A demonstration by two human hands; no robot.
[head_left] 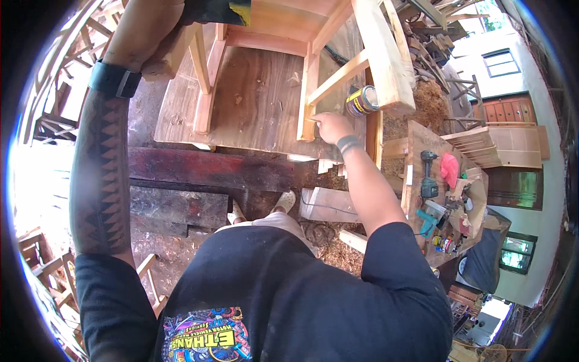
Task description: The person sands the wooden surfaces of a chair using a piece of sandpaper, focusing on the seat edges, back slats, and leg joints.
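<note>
A pale wooden chair-like frame with square legs and rails stands on a brown wooden tabletop in front of me. My left hand is at the top edge of the view, over the frame's left side. It holds a dark, flat piece with a yellow patch; its kind is unclear, and the fingers are partly hidden. My right hand touches the lower part of a near leg with its index finger stretched out. No object shows in it. A paint can stands just beyond that hand.
On the right, a workbench bears a cordless drill, a teal power tool and a pink cloth. Dark planks lie between the tabletop and my feet. Scrap wood and sawdust are piled at the back right.
</note>
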